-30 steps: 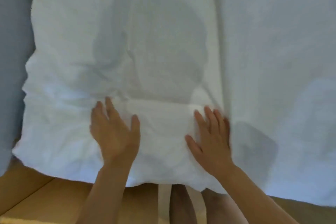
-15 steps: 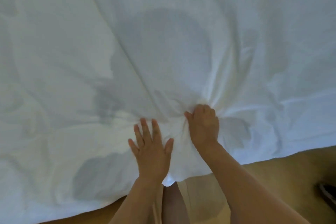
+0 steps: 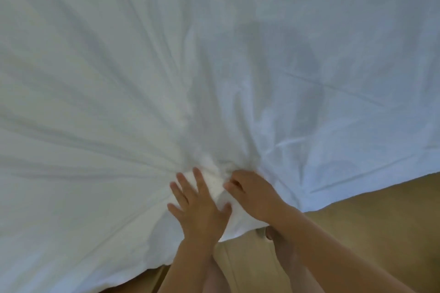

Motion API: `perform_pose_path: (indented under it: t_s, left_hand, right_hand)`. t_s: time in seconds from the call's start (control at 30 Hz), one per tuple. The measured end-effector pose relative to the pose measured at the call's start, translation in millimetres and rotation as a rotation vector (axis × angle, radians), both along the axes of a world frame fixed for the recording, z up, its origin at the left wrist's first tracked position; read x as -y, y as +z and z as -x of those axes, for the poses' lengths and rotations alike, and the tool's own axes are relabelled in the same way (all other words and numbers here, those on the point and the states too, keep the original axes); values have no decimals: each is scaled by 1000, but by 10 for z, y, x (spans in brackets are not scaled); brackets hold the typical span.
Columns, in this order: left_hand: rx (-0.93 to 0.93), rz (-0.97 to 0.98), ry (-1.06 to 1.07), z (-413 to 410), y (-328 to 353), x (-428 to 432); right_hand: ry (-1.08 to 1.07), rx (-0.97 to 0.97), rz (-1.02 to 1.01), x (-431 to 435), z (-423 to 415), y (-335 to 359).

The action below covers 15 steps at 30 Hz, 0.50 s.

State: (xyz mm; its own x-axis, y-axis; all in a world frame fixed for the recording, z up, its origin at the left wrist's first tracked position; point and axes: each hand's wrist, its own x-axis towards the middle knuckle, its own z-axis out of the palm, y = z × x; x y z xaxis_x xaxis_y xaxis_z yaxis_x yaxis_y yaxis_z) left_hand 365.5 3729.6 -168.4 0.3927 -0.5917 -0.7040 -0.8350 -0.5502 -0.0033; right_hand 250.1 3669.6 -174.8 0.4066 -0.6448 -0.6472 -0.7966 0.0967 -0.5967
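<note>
Underfoot, a smooth tan floor (image 3: 369, 233) shows along the bottom right, and the person's two bare forearms reach forward over it. There are two hands and one cloth. The left hand (image 3: 198, 209) lies flat with its fingers straight and spread, pressing down near the closest edge of the large white crumpled fabric sheet (image 3: 119, 102). Just beside it, the right hand (image 3: 253, 195) has its fingers curled into a bunched fold of the same sheet and grips it close to the hem. The gathered fabric sits between the two hands and just ahead of them. From that spot creases fan out to the left and the far side. Beyond the hands the sheet fills the rest of the view, with one grey shadow (image 3: 297, 74) on its right half.
</note>
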Motion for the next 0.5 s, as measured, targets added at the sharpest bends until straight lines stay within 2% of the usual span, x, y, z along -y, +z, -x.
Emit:
perform_pose_path:
  t_s: [0.07,0.13,0.2,0.23,0.3,0.4,0.5]
  left_hand:
    - [-58,74,99,175,20,160]
    - [-117,244,123,432,90,272]
    - [-111,409,154,732,163,412]
    - [-81,439,172,860,177,497]
    - [-58,360,225,1056,144,675]
    - [-162,231,435,1207,39,947]
    - [-91,168,321,1225,7,1163]
  right_hand:
    - [-296,36,46,-10,384,-29]
    - [-515,-128,249,-11,889,-82]
    - [-573,-290,325,33,1229,-74]
    - [-567,-323,320,71,1295,-96]
    - [-497,-353,283,169,1288,-156]
    - [-282,-366,205,425,1203,-233]
    - [-85,-315,202,623,1233,-202]
